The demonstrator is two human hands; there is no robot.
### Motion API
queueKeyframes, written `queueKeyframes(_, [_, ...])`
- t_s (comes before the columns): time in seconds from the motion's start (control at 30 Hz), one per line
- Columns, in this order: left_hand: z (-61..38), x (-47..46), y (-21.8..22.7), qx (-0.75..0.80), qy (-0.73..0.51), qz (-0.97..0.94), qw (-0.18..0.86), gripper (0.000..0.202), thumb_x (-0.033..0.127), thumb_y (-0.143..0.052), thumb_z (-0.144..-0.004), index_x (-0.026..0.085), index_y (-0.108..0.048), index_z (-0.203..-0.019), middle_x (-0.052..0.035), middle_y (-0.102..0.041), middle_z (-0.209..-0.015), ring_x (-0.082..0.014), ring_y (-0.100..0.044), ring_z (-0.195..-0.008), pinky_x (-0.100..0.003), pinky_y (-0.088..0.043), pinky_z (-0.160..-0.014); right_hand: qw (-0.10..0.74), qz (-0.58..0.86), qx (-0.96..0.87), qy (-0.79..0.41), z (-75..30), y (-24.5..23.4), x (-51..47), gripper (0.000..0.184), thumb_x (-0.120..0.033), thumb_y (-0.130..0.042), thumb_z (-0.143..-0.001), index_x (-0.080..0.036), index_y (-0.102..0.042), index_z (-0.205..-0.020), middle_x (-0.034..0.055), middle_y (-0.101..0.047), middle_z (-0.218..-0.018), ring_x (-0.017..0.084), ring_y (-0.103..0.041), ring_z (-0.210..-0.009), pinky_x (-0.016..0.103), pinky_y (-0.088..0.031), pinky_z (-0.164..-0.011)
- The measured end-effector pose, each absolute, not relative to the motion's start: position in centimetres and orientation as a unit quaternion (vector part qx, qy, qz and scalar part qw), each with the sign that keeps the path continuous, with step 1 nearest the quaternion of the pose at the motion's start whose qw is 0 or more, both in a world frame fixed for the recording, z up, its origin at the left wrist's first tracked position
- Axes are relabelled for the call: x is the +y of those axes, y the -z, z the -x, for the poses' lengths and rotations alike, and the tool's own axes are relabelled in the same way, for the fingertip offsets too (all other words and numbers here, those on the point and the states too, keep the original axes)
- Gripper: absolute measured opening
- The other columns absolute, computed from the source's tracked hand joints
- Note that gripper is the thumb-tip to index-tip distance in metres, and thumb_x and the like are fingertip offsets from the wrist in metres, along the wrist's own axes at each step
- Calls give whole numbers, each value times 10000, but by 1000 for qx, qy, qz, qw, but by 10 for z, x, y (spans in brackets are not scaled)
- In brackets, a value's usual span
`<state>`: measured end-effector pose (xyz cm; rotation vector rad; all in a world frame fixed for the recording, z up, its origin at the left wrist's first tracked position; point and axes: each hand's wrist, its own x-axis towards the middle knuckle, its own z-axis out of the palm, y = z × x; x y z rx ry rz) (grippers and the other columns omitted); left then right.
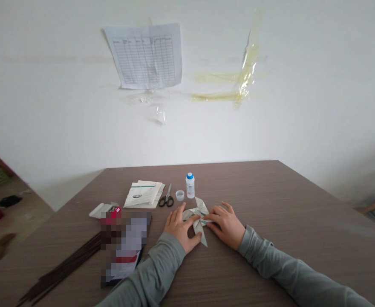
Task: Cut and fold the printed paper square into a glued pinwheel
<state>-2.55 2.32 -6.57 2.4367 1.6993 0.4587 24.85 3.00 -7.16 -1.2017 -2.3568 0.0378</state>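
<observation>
A paper pinwheel (200,234) of printed paper lies on the table in front of me, its pointed blades spread around a folded centre. From the left, my left hand (181,228) holds it down, with thumb and index finger on the paper near the middle. My right hand (226,222) pinches the pinwheel's right side between thumb and fingers, close to the centre. Just beyond the pinwheel stands a white bottle (190,187) with a blue top. Beside that bottle sits a small clear plastic cup (180,195). Black-handled scissors (166,200) lie farther left.
Printed paper sheets (144,192) are stacked at the back left. A small open box (111,212) and a blurred-out flat dark-edged object (130,247) lie left of my arm, beside a bundle of thin dark sticks (67,264). The wall (187,140) rises behind the table (302,221).
</observation>
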Motion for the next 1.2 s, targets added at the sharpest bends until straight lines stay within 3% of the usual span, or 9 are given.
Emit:
queueKeyframes(0.17, [26,24,66,563,-166,-807,62,666,495,-1023,-932,520,-958,-1594,-98,-661,-2008,-560,-676,-1791,-749,-533,-1520,253,439,-862,-13,-249,74,31,289,-220,-793,-1214,-363,-982,-1379,72,-942,-1239,336,-900,-1207,699,-582,-1422])
queueKeyframes(0.33, [27,25,69,559,-163,-811,61,757,447,-1044,-952,488,-903,-1695,-129,-621,-2038,-533,-670,-1805,-765,-526,-1519,252,440,-862,-15,-249,75,31,295,-217,-772,-1217,-356,-978,-1376,81,-951,-1242,334,-901,-1206,703,-577,-1433])
queueKeyframes(0.6, [26,25,69,561,-159,-810,60,695,464,-1039,-959,507,-934,-1645,-114,-611,-2050,-536,-658,-1819,-755,-510,-1534,246,444,-862,-16,-248,76,32,286,-203,-803,-1198,-344,-976,-1377,73,-943,-1236,341,-905,-1200,762,-570,-1426])
queueKeyframes(0.9, [27,24,67,559,-140,-815,56,715,487,-1029,-968,541,-911,-1672,-69,-583,-2075,-531,-649,-1832,-729,-519,-1538,262,429,-864,-2,-250,78,34,264,-219,-802,-1210,-354,-975,-1357,60,-937,-1204,326,-903,-1169,703,-586,-1403])
queueKeyframes(1.2, [26,27,65,564,-136,-811,70,715,500,-1032,-992,490,-907,-1695,-133,-566,-2079,-549,-617,-1854,-769,-489,-1549,263,433,-862,-4,-250,79,33,266,-229,-787,-1221,-357,-975,-1361,70,-933,-1213,332,-892,-1180,701,-571,-1405])
